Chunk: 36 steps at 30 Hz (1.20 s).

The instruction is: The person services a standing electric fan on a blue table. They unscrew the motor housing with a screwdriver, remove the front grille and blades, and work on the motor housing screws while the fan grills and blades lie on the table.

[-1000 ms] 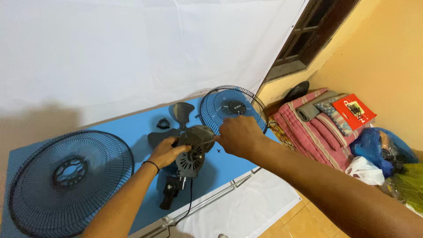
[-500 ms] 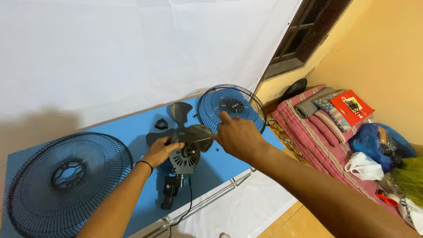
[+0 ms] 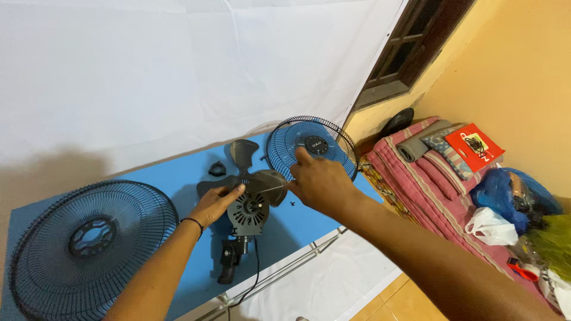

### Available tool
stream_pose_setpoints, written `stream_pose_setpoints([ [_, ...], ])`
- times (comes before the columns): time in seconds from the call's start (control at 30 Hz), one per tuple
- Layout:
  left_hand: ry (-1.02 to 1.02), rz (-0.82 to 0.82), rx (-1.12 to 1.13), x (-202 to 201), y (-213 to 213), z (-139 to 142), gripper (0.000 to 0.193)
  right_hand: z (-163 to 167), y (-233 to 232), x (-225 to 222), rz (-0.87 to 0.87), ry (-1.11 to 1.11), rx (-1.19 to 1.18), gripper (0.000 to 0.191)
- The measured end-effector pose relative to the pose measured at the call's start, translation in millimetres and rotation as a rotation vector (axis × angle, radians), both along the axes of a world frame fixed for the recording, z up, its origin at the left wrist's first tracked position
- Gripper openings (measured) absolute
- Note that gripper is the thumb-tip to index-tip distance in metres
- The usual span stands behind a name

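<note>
A dark fan motor unit lies on the blue table, its neck and cord pointing toward me. Grey fan blades sit over the motor. My left hand grips the left blade beside the motor. My right hand holds the right blade's edge near the motor shaft. A rear wire grille lies at the left. The front grille with a round centre cap lies behind my right hand.
A small black ring-shaped nut lies behind the blades, and a tiny screw by my right hand. A white sheet hangs behind the table. At the right are folded striped cloths, a red box and plastic bags.
Both hands stay on the blades and motor with little shift. The view has drifted slightly.
</note>
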<state>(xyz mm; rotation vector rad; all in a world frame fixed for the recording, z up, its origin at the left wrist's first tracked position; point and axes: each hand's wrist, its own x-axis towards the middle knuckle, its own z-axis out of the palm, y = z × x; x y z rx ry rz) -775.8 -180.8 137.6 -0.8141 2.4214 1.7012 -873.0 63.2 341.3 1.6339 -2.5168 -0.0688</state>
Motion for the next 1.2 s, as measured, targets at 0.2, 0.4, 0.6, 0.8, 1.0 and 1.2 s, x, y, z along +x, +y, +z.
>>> stream_pose_setpoints([
  [0.2, 0.049, 0.013, -0.006, 2, 4, -2, 0.099, 4, 3, 4, -0.083, -0.151, -0.111, 0.039],
  [0.4, 0.052, 0.019, -0.009, 3, 4, -4, 0.096, -10, 0, 1, -0.072, -0.271, -0.504, 0.019],
  [0.6, 0.048, 0.029, -0.001, 2, 3, -5, 0.094, -27, -7, 26, -0.152, -0.768, -0.926, 0.025],
  [0.8, 0.078, 0.111, 0.098, 9, -3, -8, 0.091, -18, 0, 32, -0.394, -0.349, -0.521, 0.033],
  [1.0, 0.062, 0.103, 0.074, 9, -4, -7, 0.081, -16, -5, 27, -0.25, -0.283, -0.637, 0.027],
  [1.2, 0.065, 0.067, 0.012, 0, 7, 1, 0.072, 0, 0, 25, -0.155, -0.245, -0.589, 0.022],
])
